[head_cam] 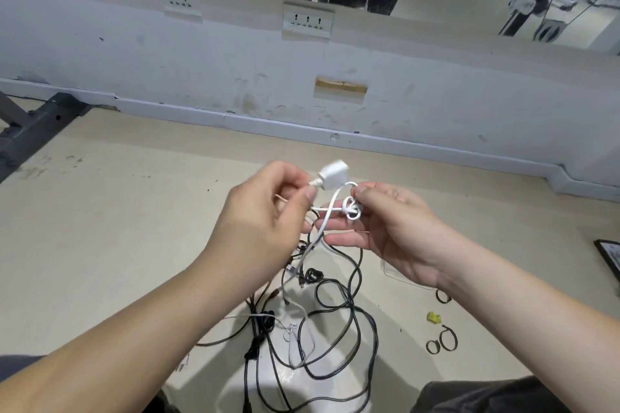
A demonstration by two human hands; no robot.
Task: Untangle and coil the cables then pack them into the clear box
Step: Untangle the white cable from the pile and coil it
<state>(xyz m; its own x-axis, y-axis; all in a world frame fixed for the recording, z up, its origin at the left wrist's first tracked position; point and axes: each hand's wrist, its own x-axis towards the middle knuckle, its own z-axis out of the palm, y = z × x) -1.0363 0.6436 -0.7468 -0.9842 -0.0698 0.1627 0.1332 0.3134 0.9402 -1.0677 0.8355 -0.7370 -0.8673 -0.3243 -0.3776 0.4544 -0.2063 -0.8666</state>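
surface: scuffed beige floor (100, 211) | on it: tangled black and white cables (322, 329), black cable-tie loops (443, 342), small yellow clip (433, 317)

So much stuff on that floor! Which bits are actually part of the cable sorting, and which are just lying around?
Part of the job:
- thin white cable with a knot and a white plug, held in the left hand and right hand
- tangled black cables on the floor
- small black loop ties, probably

Just lying about:
- small yellow plastic piece
- white wall sockets
- dark metal frame
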